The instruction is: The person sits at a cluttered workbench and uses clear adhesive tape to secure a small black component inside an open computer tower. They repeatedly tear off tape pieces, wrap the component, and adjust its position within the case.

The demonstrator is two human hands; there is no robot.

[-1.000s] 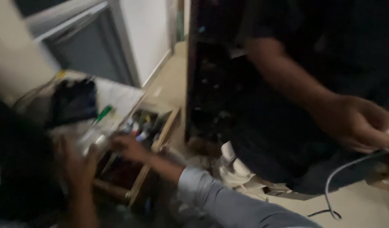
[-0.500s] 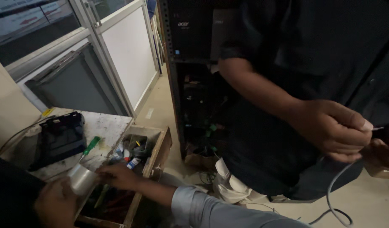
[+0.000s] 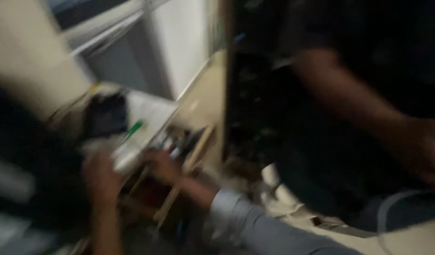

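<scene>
Pale floor [image 3: 198,101] runs back between a white wall panel [image 3: 179,42] and a tall dark open computer case [image 3: 248,108]. The whole view is badly smeared by motion.

At lower left stands a white-topped bench [image 3: 153,111]. It carries a dark boxy object [image 3: 106,115] and, just beside that, a slim green-handled tool [image 3: 134,130]. Against the bench's near edge sits an open wooden tray with a light rim [image 3: 198,146], crowded with small mixed items [image 3: 177,141] too blurred to tell apart.

The left hand [image 3: 100,175] is beside the tray's left edge, touching or next to a pale blurred object [image 3: 125,156]. I cannot tell whether it grips it. The right hand [image 3: 162,164], on an arm in a grey-blue sleeve [image 3: 255,226], lies over the tray among the small items. The blur hides whether its fingers are spread or closed.

At right stands another person in a dark shirt [image 3: 368,42], one bare forearm angled down to a co-worker's hand [image 3: 423,146] near the picture's edge. Below that hand curves a thin grey cable [image 3: 385,215]. A pale rounded thing [image 3: 276,184] lies on the floor at the foot of the computer case.
</scene>
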